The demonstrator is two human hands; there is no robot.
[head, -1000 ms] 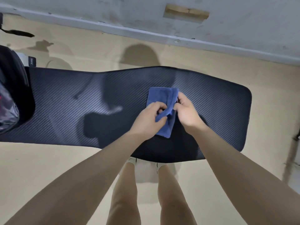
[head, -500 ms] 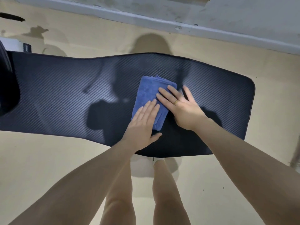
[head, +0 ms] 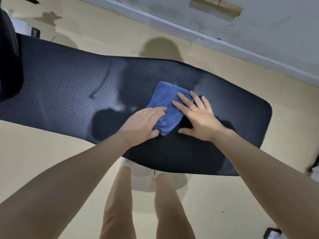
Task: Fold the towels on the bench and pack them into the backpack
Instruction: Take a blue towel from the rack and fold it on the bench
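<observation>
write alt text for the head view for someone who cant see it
Two hands press a folded blue towel on a dark padded bench; the left hand wraps its near edge, and the right hand lies flat along its right side. Bare legs stand below.

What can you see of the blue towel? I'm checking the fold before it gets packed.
The towel is blue, plush like microfibre, with a stitched hem at its far edge. It lies folded into a small thick rectangle on the dark bench. The left hand grips its near end; the right hand presses flat on its right side.
</observation>
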